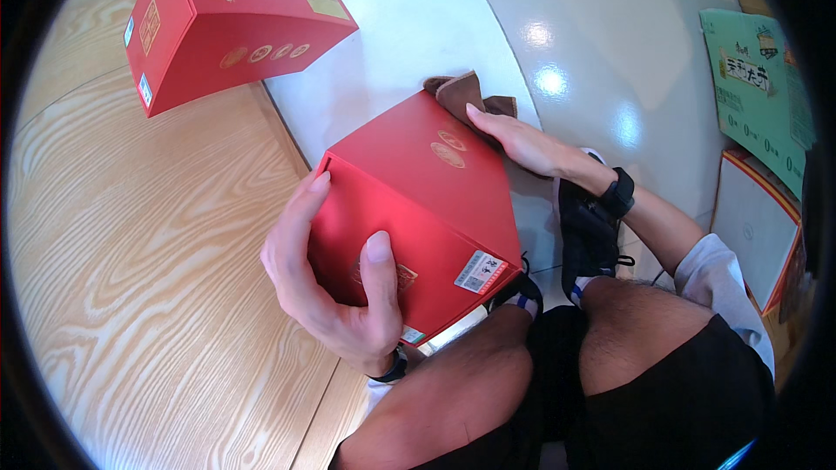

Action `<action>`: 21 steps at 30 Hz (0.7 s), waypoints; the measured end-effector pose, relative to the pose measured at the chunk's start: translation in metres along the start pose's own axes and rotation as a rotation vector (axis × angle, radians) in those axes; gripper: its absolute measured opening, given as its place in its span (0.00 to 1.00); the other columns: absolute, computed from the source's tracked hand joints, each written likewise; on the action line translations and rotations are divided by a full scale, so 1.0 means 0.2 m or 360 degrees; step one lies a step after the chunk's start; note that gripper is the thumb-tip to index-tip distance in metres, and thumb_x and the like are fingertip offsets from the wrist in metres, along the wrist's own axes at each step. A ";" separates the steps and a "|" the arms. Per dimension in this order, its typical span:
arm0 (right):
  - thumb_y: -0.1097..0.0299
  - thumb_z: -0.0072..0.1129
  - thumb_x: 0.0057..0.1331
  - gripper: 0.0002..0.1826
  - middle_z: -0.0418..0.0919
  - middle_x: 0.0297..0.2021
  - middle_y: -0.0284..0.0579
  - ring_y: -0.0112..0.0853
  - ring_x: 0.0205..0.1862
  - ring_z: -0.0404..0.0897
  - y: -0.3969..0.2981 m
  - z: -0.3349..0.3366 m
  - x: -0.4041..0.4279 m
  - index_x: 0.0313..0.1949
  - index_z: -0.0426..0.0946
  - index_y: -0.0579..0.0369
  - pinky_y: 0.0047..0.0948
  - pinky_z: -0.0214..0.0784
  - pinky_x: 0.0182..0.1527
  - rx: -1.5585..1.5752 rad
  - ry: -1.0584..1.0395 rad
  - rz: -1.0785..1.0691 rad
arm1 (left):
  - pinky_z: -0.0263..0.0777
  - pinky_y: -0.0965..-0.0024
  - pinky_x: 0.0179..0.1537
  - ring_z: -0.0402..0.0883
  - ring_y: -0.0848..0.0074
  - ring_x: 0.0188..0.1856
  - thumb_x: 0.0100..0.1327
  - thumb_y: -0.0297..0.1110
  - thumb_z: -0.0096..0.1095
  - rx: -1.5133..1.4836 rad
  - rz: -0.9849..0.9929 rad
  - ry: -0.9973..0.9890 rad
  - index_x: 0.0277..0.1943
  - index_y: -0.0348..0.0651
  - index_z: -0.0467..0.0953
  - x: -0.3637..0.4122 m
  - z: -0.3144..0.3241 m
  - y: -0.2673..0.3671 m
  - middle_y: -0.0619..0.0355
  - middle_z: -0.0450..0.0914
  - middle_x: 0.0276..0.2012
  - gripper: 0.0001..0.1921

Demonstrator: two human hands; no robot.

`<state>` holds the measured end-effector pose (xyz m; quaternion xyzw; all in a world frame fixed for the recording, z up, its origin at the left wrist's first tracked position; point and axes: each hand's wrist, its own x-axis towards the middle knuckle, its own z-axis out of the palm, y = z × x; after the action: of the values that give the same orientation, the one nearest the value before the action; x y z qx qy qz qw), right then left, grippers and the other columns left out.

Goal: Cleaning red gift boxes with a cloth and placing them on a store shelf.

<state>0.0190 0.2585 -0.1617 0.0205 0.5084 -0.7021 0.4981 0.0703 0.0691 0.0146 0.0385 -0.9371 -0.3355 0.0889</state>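
Note:
A red gift box (398, 189) with gold round emblems is held tilted in front of my knees. My left hand (339, 274) grips its near end, thumb on the end face and fingertips at the upper left edge. A silver-and-white sticker (481, 272) bearing writing is on that same end face. On the far end of the box, my right hand (522, 143) presses a brown cloth (460, 98) against the upper side. The cloth is bunched up past the far corner, and part of it is hidden under my fingers.
Another red gift box (241, 32) stands at the upper left, with part of a further one behind it. Wood-grain boards (150, 228) spread at left, glossy pale tiles (405, 19) beyond. A green printed carton (751, 91) and a white panel with red edging (751, 228) are at right.

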 end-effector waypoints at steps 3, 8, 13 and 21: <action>0.42 0.26 0.77 0.36 0.74 0.57 0.44 0.28 0.57 0.70 0.03 0.01 -0.03 0.59 0.69 0.66 0.29 0.56 0.64 -0.0113 0.0132 -0.0045 | 0.59 0.60 0.64 0.71 0.62 0.59 0.62 0.32 0.56 0.0012 -0.0015 -0.0003 0.61 0.31 0.68 0.00 0.00 0.02 0.44 0.73 0.57 0.25; 0.43 0.26 0.77 0.37 0.70 0.62 0.50 0.34 0.62 0.67 0.06 -0.02 -0.07 0.61 0.65 0.70 0.32 0.52 0.67 -0.0288 0.0121 0.0049 | 0.59 0.61 0.64 0.70 0.63 0.60 0.63 0.30 0.55 -0.0012 -0.0012 -0.0007 0.61 0.32 0.69 0.00 0.00 0.03 0.45 0.73 0.57 0.23; 0.43 0.28 0.77 0.37 0.74 0.57 0.49 0.33 0.57 0.69 0.07 0.00 -0.14 0.58 0.68 0.71 0.31 0.55 0.64 -0.0264 0.0200 0.0040 | 0.58 0.61 0.64 0.70 0.63 0.60 0.63 0.30 0.56 -0.0029 -0.0034 0.0014 0.60 0.33 0.70 -0.01 0.01 0.02 0.45 0.72 0.58 0.22; 0.44 0.32 0.77 0.33 0.78 0.42 0.33 0.22 0.39 0.68 0.04 0.03 -0.22 0.53 0.75 0.64 0.23 0.60 0.45 -0.0288 0.0303 0.0053 | 0.59 0.60 0.64 0.70 0.64 0.60 0.63 0.29 0.56 0.0001 -0.0029 0.0013 0.60 0.34 0.70 -0.01 0.00 0.02 0.45 0.72 0.58 0.22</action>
<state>0.0495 0.2848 -0.1413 0.0505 0.6144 -0.6398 0.4590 0.0722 0.0725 0.0161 0.0485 -0.9364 -0.3359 0.0897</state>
